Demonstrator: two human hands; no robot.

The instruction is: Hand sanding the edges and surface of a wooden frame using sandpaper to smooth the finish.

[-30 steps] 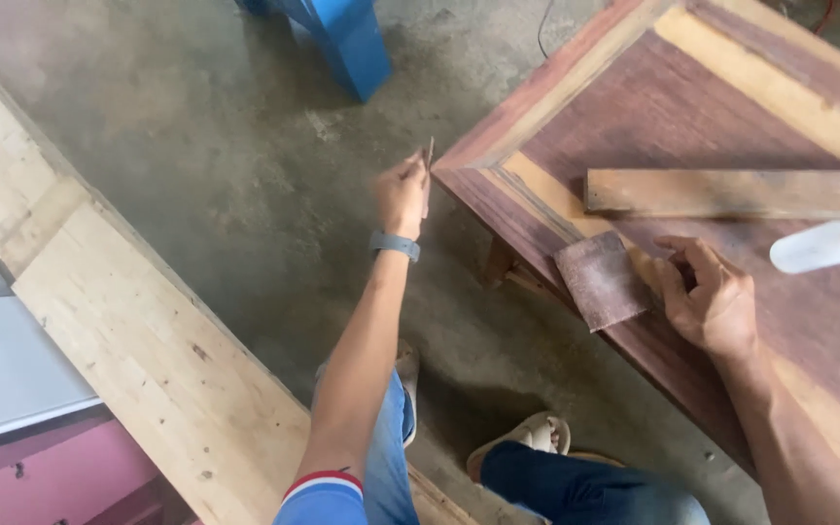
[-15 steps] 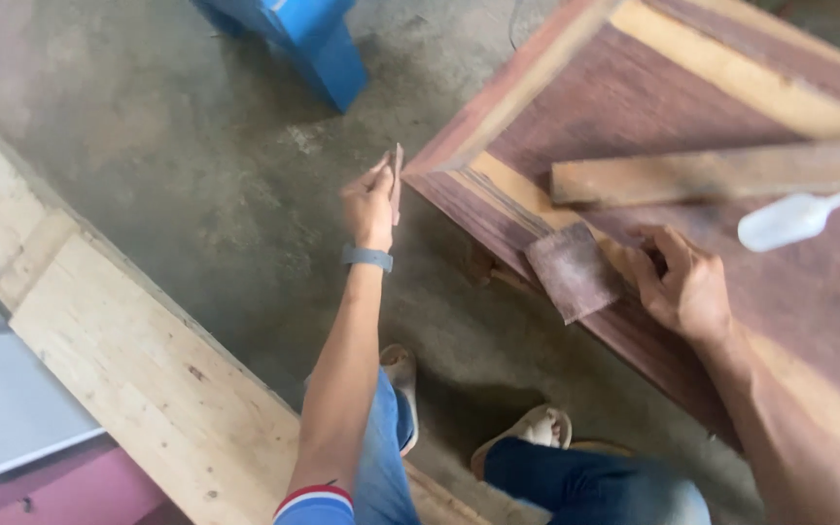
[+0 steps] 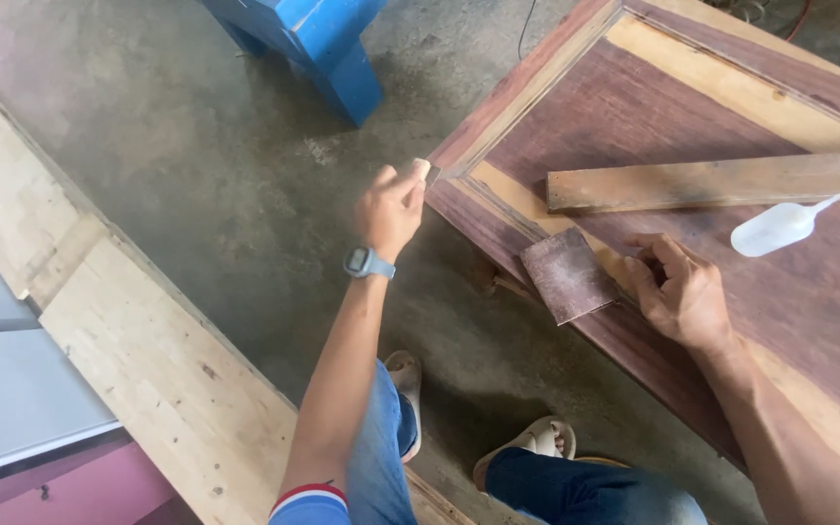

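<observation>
I see left hand [image 3: 391,206] fist-closed on small scraper [image 3: 430,173] at door panel [image 3: 653,126] edge; right hand [image 3: 681,292] fingers curled, pinning sandpaper [image 3: 566,274]. Risk: scraper slips, gouges wood.

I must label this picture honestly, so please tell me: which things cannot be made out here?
- Head view: the small thin tool in the left hand is mostly hidden by the fingers; its kind is unclear.
- The reddish-brown wooden door panel is cut off by the right and top edges.
- The right hand covers whatever lies beneath its fingertips, beside the brown sandpaper sheet.
</observation>
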